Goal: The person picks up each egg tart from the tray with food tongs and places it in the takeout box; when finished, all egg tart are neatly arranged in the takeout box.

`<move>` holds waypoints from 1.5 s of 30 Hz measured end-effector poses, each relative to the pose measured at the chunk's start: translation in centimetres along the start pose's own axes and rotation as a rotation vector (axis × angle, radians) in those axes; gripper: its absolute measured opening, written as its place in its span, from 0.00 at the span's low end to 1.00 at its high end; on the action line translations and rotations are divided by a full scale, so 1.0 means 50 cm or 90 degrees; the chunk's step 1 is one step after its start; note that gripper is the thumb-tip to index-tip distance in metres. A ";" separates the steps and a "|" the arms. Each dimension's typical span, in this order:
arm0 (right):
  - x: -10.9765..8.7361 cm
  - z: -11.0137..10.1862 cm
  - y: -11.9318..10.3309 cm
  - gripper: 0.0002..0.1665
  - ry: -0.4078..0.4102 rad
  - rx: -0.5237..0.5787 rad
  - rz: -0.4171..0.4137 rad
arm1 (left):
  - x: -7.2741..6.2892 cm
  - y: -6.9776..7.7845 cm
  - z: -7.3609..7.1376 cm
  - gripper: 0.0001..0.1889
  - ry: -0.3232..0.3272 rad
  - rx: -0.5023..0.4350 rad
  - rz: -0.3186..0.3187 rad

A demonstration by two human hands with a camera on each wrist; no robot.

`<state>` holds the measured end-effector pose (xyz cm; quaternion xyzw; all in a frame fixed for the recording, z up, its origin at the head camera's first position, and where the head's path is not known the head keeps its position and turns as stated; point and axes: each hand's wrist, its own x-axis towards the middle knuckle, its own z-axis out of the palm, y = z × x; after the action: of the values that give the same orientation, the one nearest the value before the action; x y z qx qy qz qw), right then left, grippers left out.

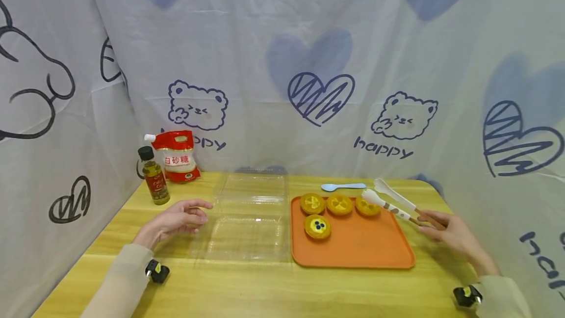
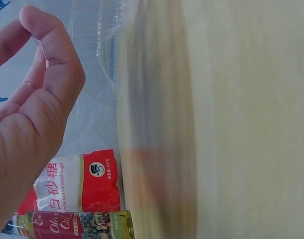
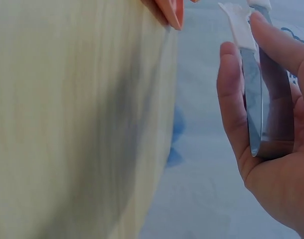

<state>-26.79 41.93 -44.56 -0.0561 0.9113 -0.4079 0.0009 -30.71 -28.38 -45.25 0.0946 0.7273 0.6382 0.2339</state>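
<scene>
My right hand (image 1: 456, 237) grips a pair of metal tongs (image 3: 253, 99) with white tips, held above the right side of an orange tray (image 1: 353, 254). The tong arms stand spread apart. On the tray sit three egg tarts with yellow topping (image 1: 340, 204) in a back row, and a tart with blueberries (image 1: 317, 227) in front of the left one. My left hand (image 1: 176, 221), fingers loosely bent and holding nothing, hovers beside the left edge of a clear plastic box (image 1: 247, 239). That box lies opened flat, its lid half towards the back.
At the back left stand an olive oil bottle (image 1: 156, 178) and a red and white bag of granulated sugar (image 1: 177, 157). A pale blue spoon (image 1: 343, 187) lies behind the tray. Printed cloth curtains (image 1: 265, 146) enclose the wooden table (image 1: 247, 288) at the back and sides.
</scene>
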 end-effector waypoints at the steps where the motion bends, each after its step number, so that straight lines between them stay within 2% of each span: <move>1: -0.001 -0.001 -0.003 0.38 -0.006 -0.005 -0.001 | 0.000 0.000 0.000 0.29 0.001 0.001 0.000; 11: -0.004 -0.006 -0.011 0.40 -0.051 -0.039 0.000 | -0.002 0.010 0.003 0.30 -0.009 -0.001 0.001; 23: 0.005 0.000 -0.017 0.36 -0.064 -0.074 -0.012 | 0.000 0.009 0.004 0.30 -0.016 -0.012 0.001; 34: 0.014 0.010 -0.004 0.32 -0.040 -0.113 -0.024 | 0.001 0.006 0.002 0.30 -0.022 -0.017 0.001; 45: 0.002 0.012 -0.010 0.30 -0.009 -0.129 -0.036 | 0.001 0.007 -0.001 0.30 -0.019 -0.011 0.005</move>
<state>-26.80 41.12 -44.58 -0.0844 0.9459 -0.3131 -0.0096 -30.84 -28.31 -44.93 0.1050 0.7177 0.6439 0.2434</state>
